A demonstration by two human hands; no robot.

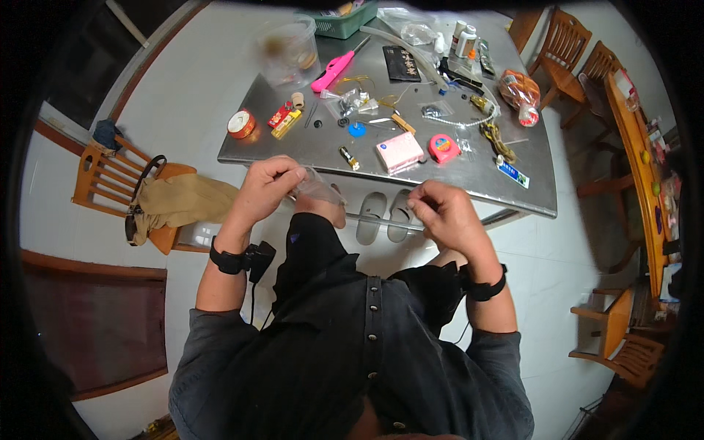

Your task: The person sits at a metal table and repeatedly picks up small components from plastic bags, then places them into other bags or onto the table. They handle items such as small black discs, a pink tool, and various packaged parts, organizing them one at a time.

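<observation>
My left hand (pixel 270 184) pinches a small clear plastic bag (pixel 322 190) between thumb and forefinger, just off the near edge of the metal table (pixel 297 151). Right of it, beyond the same edge, my right hand (pixel 448 212) has its thumb against the curled forefinger. No object shows clearly in that pinch; a tiny one could be hidden. On the tabletop closest to my hands lie a small gold-and-black cylinder (pixel 349 158), a pale pink box (pixel 400 151) and a pink tape measure (pixel 444 148).
Farther back lie a pink long-nosed lighter (pixel 333 71), a clear plastic tub (pixel 291 66), a red tape roll (pixel 241 124), a blue disc (pixel 357 130) and bagged bread (pixel 518 91). Grey slippers (pixel 371 217) rest beneath the table. A wooden chair (pixel 104 181) holding tan trousers (pixel 184 201) stands left.
</observation>
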